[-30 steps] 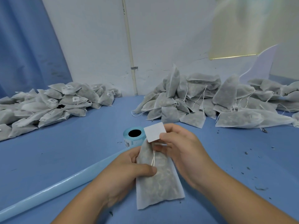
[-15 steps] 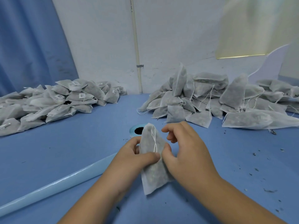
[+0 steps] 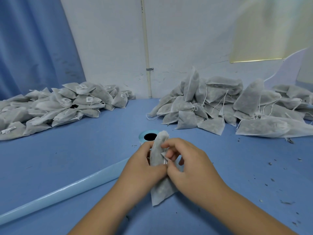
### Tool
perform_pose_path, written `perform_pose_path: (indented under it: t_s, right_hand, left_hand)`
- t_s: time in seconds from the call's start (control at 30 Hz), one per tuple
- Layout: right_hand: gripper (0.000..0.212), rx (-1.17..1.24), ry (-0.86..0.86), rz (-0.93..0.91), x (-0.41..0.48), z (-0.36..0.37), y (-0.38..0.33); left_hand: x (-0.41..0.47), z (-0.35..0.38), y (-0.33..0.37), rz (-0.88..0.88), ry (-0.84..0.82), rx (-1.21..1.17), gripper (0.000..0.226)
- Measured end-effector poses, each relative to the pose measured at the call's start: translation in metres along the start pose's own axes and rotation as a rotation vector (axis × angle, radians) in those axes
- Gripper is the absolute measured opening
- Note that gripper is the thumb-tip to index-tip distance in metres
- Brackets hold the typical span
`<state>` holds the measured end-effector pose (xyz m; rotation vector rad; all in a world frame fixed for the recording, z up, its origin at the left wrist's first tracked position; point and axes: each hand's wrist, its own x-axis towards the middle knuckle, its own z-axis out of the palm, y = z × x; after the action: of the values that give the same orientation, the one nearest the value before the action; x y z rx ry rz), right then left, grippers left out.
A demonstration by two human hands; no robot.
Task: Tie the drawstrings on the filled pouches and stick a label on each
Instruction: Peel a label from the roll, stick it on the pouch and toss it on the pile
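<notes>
Light was even, diffuse and bright. Only faint, soft shadows lay on the blue table (image 3: 76,158) beneath the held pouch (image 3: 159,189). A hazy yellowish patch (image 3: 271,28) washed the upper right; wide-angle distortion bowed the wall pipe (image 3: 146,48)

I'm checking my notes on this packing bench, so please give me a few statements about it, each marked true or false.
1. The left hand and the right hand both hold one pouch. True.
2. The label roll sits in the left pile. False: it stands on the table just behind the pouch.
3. Several pouches in the left pile carry barcode labels. True.
4. The pouches in the right pile show labels too. False: no label is visible there, and loose drawstrings hang from them.
</notes>
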<state>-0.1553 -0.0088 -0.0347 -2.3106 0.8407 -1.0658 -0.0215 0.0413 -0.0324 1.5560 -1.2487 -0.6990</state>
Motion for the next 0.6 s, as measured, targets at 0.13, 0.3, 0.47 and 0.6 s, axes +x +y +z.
perform_pose_path:
  t_s: [0.13, 0.3, 0.47, 0.6]
  right_hand:
    - [0.041, 0.109, -0.089, 0.015, 0.002, -0.007, 0.002]
    - [0.046, 0.228, -0.202, 0.066, 0.001, -0.016, 0.004]
    - [0.060, 0.152, -0.286, 0.012, -0.002, -0.015, 0.003]
    - [0.038, 0.490, -0.153, 0.134, 0.002, -0.013, 0.000]
  left_hand:
    - [0.001, 0.000, -0.003, 0.025, -0.010, -0.001, 0.032]
    - [0.003, -0.004, -0.005, -0.011, -0.020, -0.019, 0.028]
    - [0.006, -0.014, -0.003, -0.076, -0.148, -0.296, 0.031]
    - [0.010, -0.020, -0.005, -0.087, -0.083, -0.457, 0.029]
